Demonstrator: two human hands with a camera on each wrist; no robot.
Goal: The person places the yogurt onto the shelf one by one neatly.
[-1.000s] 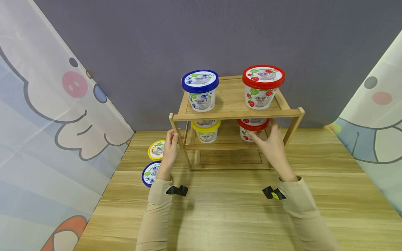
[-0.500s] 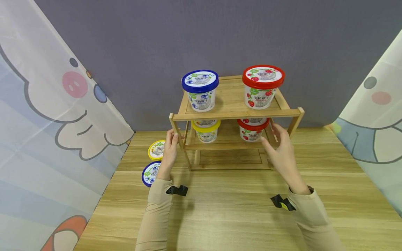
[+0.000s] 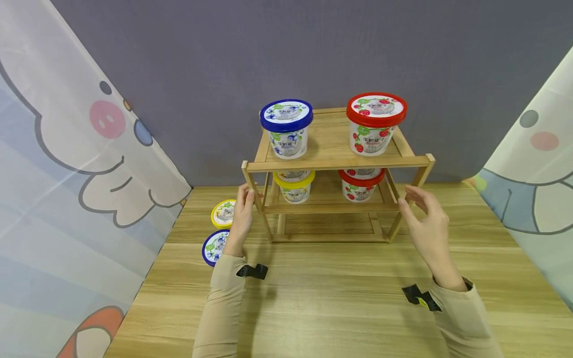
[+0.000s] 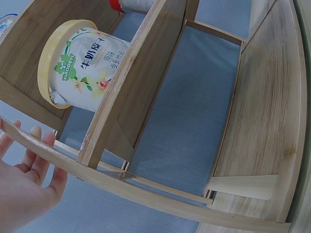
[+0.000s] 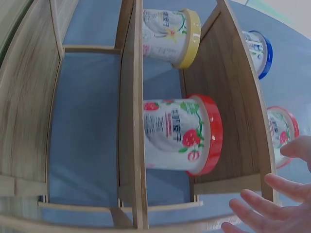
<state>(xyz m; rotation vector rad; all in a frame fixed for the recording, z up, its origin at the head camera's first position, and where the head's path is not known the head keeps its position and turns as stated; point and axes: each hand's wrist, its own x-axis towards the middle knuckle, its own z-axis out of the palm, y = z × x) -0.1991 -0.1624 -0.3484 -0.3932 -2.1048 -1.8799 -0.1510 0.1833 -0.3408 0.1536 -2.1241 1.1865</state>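
My left hand [image 3: 242,213] holds the left front post of a two-tier bamboo rack [image 3: 337,162], its fingertips showing past the post in the left wrist view. To the right of the rack, my right hand [image 3: 428,226] is raised with fingers parted and loosely bent, holding nothing. On the middle shelf, a yellow-lidded tub [image 3: 294,193] stands at left and a red-lidded strawberry tub [image 3: 356,192] at right. The top shelf bears a blue-lidded blueberry tub [image 3: 287,141] and another red-lidded tub [image 3: 371,136].
Left of the rack, on the wooden table [image 3: 313,308], are another yellow-lidded tub [image 3: 223,214] and another blue-lidded tub [image 3: 214,247], partly behind the left arm. A grey panel [image 3: 215,74] stands behind the rack. Cartoon-printed curtains [image 3: 147,209] flank the table.
My right hand has drawn back from the red-lidded tub on the middle shelf and moved right, out past the rack's side. The left hand stays at the post.
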